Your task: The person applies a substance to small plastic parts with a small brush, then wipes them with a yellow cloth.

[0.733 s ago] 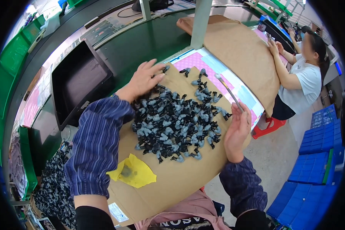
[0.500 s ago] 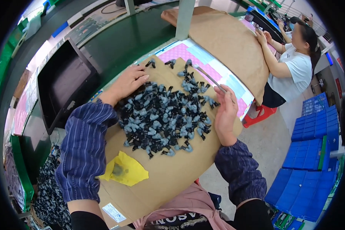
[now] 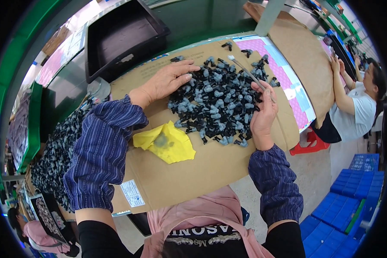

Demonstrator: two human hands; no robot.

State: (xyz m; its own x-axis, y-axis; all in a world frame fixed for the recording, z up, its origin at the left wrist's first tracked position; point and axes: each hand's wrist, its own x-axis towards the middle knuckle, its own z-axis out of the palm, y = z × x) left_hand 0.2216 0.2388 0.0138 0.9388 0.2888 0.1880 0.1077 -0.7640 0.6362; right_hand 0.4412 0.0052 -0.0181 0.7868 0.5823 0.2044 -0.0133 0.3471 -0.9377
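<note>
A heap of small grey-and-black moulded parts (image 3: pixel 219 96) lies on a sheet of brown cardboard (image 3: pixel 210 172). My left hand (image 3: pixel 169 80) rests at the heap's left far side, fingers stretched out and fingertips at the parts. Just beyond it is a single part (image 3: pixel 177 58). In my right hand (image 3: pixel 265 109), at the heap's right side, is a thin brush (image 3: pixel 247 72) with a grey handle. Its pale tip points far and left, above the heap's far edge. Several loose parts (image 3: pixel 246 52) lie beyond the heap.
A yellow cloth (image 3: pixel 169 144) with a dark stain lies nearer me. A black bin (image 3: pixel 124 38) stands far left, above a large mass of similar parts (image 3: pixel 58 157). Blue crates (image 3: pixel 352 185) are stacked at right. A co-worker (image 3: pixel 357 99) sits beyond a brown paper cover (image 3: pixel 303 60).
My view has swung left. The brush tip has moved left, away from a loose part at the far right. My left hand has moved nearer the heap's left side, uncovering a single part.
</note>
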